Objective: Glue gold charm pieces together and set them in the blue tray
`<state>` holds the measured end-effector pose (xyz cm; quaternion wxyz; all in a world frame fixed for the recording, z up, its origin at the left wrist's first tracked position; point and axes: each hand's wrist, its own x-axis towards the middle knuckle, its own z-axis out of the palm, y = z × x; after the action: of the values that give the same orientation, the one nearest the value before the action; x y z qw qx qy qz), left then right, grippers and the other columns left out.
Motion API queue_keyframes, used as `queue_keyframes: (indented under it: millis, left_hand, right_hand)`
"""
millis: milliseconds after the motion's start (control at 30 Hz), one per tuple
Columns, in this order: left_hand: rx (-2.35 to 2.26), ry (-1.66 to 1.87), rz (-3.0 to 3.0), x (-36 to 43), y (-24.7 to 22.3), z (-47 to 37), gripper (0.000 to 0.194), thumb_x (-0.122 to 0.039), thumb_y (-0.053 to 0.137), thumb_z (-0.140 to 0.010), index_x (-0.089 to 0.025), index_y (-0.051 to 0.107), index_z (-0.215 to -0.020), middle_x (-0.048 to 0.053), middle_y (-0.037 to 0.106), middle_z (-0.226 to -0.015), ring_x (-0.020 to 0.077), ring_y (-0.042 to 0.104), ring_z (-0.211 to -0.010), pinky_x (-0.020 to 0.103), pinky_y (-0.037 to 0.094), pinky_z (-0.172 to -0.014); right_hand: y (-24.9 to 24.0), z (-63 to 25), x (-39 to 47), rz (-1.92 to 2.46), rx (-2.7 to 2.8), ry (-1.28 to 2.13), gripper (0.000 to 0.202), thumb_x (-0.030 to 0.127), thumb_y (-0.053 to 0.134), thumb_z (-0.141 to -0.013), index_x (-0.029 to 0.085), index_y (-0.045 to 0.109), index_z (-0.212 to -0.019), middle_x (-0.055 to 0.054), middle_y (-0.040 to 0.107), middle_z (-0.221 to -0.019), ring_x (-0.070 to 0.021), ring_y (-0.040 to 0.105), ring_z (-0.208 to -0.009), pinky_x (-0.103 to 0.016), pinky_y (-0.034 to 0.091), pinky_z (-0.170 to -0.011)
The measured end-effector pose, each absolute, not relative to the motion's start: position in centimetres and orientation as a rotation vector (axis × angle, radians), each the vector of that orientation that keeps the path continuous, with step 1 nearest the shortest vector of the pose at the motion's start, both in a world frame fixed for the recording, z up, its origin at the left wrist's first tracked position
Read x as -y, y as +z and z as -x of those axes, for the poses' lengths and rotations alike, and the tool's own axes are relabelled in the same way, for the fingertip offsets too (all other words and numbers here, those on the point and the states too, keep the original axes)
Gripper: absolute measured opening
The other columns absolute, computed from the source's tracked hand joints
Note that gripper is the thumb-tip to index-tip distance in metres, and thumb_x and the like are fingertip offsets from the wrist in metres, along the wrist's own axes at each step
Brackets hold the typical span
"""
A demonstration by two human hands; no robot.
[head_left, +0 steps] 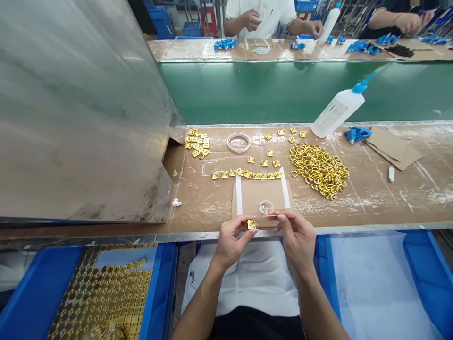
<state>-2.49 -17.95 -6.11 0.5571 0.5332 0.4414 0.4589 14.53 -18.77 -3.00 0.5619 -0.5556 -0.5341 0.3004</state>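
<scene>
My left hand (231,241) pinches a small square gold piece (251,224) at the table's front edge. To its right my right hand (296,236) grips a thin stick (265,216), its tip pointing left toward the gold piece. Just beyond the stick, a small clear round dish (266,207) rests on a cardboard pad (262,193) with white tape strips. A row of square gold pieces (264,176) lies along the pad's far edge, with several more scattered behind it. A heap of gold rings (320,170) is at the right.
A large metal housing (85,113) stands at the left. A white bottle (338,113) leans at the back right, near blue clips (357,134). Blue bins (163,283) flank my lap. Across the green belt (247,92), a person in white works at another table.
</scene>
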Motion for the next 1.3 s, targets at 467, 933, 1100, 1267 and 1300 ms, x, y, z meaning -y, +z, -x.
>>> queue_keyframes:
  millis: [467,933,1100,1267,1300]
  left_hand:
    - [-1.038,1.064,-1.172,17.9,-6.0,2.3,0.031,-0.035,0.078,-0.081,-0.012,0.074,-0.102,0.007,0.073,-0.083,0.0166,0.07,-0.072,0.025,0.059,-0.069]
    - [-1.043,1.065,-1.128,17.8,-5.6,2.3,0.029,-0.032,0.079,-0.079,-0.013,0.074,-0.1,0.008,0.077,-0.085,0.0185,0.074,-0.076,0.028,0.062,-0.074]
    - [-1.01,1.031,-1.079,17.7,-5.6,2.4,0.031,-0.031,0.079,-0.079,-0.012,0.073,-0.103,0.01,0.08,-0.087,0.0203,0.077,-0.079,0.028,0.063,-0.074]
    - [-0.993,0.996,-1.047,17.7,-5.7,2.6,0.033,-0.033,0.079,-0.079,-0.012,0.072,-0.104,0.012,0.081,-0.091,0.0231,0.078,-0.085,0.03,0.064,-0.074]
    - [-0.988,0.992,-1.043,17.7,-5.7,2.6,0.033,-0.033,0.079,-0.079,-0.012,0.072,-0.103,0.012,0.081,-0.091,0.0234,0.078,-0.085,0.03,0.064,-0.075]
  right_hand:
    - [-4.5,-15.9,16.3,1.429,1.774,0.168,0.023,0.02,0.051,-0.101,0.023,0.072,-0.093,-0.007,0.072,-0.091,-0.0201,0.068,-0.079,-0.03,0.053,-0.068]
    - [-4.2,-15.9,16.6,1.379,1.442,0.488,0.017,0.023,0.057,-0.097,0.023,0.069,-0.084,-0.005,0.074,-0.085,-0.0214,0.07,-0.083,-0.032,0.056,-0.07]
    - [-4.0,-14.9,16.7,1.379,1.178,0.553,0.022,0.034,0.059,-0.097,0.02,0.07,-0.085,-0.008,0.076,-0.089,-0.0223,0.071,-0.084,-0.032,0.056,-0.065]
    - [-2.8,-14.0,17.8,1.352,1.017,0.654,0.024,0.04,0.061,-0.097,0.02,0.07,-0.087,-0.006,0.076,-0.085,-0.0141,0.064,-0.058,-0.028,0.055,-0.058]
    - [-2.5,-13.8,18.1,1.343,1.008,0.686,0.025,0.04,0.061,-0.098,0.02,0.07,-0.087,-0.006,0.076,-0.084,-0.014,0.064,-0.057,-0.028,0.056,-0.057]
